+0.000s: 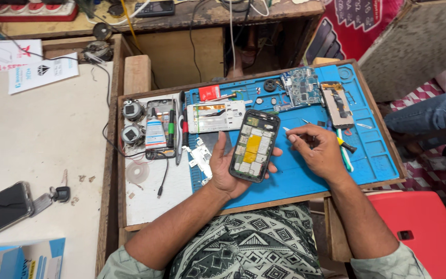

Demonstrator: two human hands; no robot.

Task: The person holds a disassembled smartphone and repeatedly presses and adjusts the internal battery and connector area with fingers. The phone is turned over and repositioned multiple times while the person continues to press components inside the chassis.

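An opened phone (254, 146), with its back cover removed, is held above the blue work mat (375, 155), tilted a little toward the camera. Its inner side is shown: a yellow patch in the middle, pale metal shields around it, and a dark frame at the edge. It is judged to be light and stiff, but fragile where the boards and thin flat cables lie bare (the smooth frame may also slip). It is best taken by the long edges of the frame, and the exposed middle should not be pressed.

The phone is cradled by the left hand (227, 170) from below, the fingers curled around its sides and the thumb laid along the left edge. The right hand (318, 150) is closed in a pinch on a thin tool (291, 131) with a pale tip, which is pointed toward the right edge of the phone, near it but not touching.

On the mat behind, a green circuit board (301, 87), a white phone frame (216, 116) and another small opened part (337, 105) are laid. To the left, a glue bottle (155, 133) is seen on the white board, and a dark phone (1, 209) lies on the pale table.
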